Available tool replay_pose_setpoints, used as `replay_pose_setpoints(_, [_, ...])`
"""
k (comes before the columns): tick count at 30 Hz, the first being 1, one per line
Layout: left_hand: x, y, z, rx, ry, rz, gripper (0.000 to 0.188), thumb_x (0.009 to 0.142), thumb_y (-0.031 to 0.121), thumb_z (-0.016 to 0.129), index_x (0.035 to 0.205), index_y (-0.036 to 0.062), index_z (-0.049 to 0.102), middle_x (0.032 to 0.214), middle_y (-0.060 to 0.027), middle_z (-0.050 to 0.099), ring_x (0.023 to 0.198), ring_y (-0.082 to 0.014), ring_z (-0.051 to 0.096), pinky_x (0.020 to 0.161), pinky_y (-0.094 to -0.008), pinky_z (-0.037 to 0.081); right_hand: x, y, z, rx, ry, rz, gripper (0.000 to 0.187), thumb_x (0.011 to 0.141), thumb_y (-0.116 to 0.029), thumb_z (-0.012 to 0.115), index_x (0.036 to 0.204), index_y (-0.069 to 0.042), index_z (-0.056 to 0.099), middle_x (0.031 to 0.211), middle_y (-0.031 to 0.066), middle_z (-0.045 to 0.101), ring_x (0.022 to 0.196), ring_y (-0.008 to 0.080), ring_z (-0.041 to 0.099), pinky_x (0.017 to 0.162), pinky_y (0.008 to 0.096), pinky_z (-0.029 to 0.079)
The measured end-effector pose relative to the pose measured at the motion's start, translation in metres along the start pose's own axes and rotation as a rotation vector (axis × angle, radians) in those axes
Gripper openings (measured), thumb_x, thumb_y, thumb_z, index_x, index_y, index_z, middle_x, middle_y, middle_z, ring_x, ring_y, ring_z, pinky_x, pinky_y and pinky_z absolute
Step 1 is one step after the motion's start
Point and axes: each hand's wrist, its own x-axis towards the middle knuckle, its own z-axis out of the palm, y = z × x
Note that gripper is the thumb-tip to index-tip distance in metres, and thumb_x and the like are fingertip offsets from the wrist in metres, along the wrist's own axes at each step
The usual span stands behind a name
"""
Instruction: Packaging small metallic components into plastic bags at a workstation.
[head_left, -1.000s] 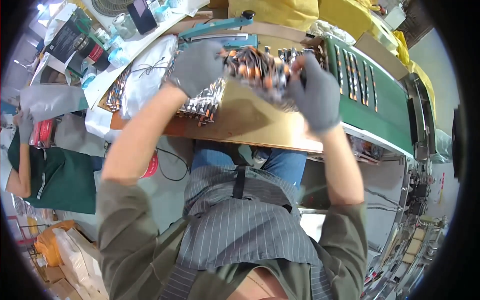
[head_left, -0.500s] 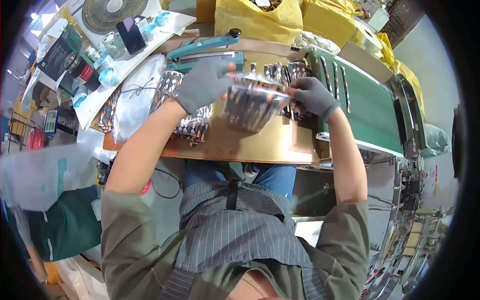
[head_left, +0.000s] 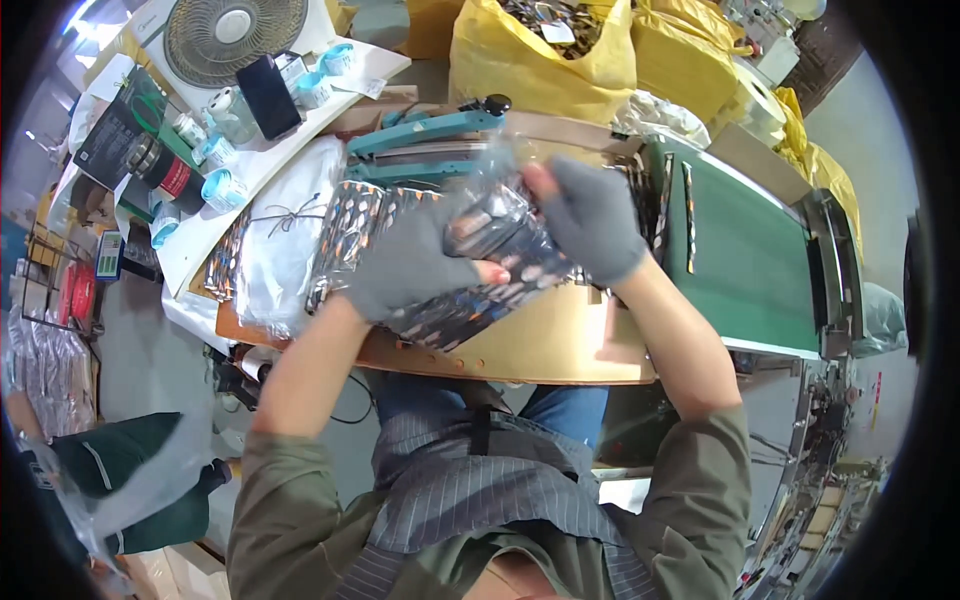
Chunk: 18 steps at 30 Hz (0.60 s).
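Note:
A clear plastic bag (head_left: pixel 525 255) full of slim dark packets with orange and white marks is tilted over the worktable. My left hand (head_left: pixel 410 265), in a grey glove with bare fingertips, grips its left side, thumb across the front. At the bag's upper right, my right hand (head_left: pixel 597 215), gloved alike, is closed on the loose clear plastic. Left of and behind my left hand lie filled bags of similar packets (head_left: pixel 345 225). A teal heat sealer (head_left: pixel 425 132) stands just beyond the hands.
To the right runs a green conveyor belt (head_left: pixel 755 255) with a slim packet (head_left: pixel 689 215) on it. A stack of clear bags (head_left: pixel 280 235) lies left. Beyond are a yellow sack (head_left: pixel 540 60), a phone (head_left: pixel 268 97) and a fan (head_left: pixel 235 30). Another person's dark green clothing (head_left: pixel 150 500) shows lower left.
The filled bag has turned from upright to slanted, and my left hand has come down around its side. My right hand has shifted left to its top. Fewer packets show on the belt.

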Motion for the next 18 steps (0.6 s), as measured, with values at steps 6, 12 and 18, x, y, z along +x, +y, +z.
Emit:
replay_pose_setpoints(6, [0.039,-0.144,0.022,-0.336,0.23,-0.411,0.041,0.068,0.023,0.078,0.098,-0.0015,0.065,0.093,-0.0069,0.066,0.082,-0.0145,0.06,0.076,-0.0283,0.047,0.072,0.143,0.109,-0.387,0.103,0.315,0.034,0.086,-0.041,0.055,0.084,-0.007,0.055,0.076,0.0177,0.06,0.071,0.0347,0.061,0.062,0.0449,0.047])
replay_pose_setpoints(12, [0.077,-0.206,-0.035,-0.638,0.325,-0.669,0.05,0.065,0.031,0.08,0.097,-0.0047,0.066,0.097,-0.0124,0.066,0.088,-0.0224,0.061,0.083,-0.0314,0.045,0.145,0.088,0.122,-0.23,0.046,0.293,0.039,0.079,-0.045,0.058,0.088,-0.007,0.06,0.092,0.0186,0.06,0.085,0.036,0.059,0.073,0.0431,0.047])
replay_pose_setpoints(18, [0.086,-0.191,-0.035,-0.259,0.238,-0.747,0.073,0.061,0.049,0.077,0.104,-0.0079,0.063,0.108,-0.0186,0.062,0.101,-0.0249,0.056,0.091,-0.0318,0.04,0.093,0.169,0.171,-0.466,-0.019,0.508,0.019,0.081,-0.028,0.056,0.084,-0.01,0.059,0.089,0.0163,0.062,0.077,0.0349,0.061,0.068,0.045,0.049])
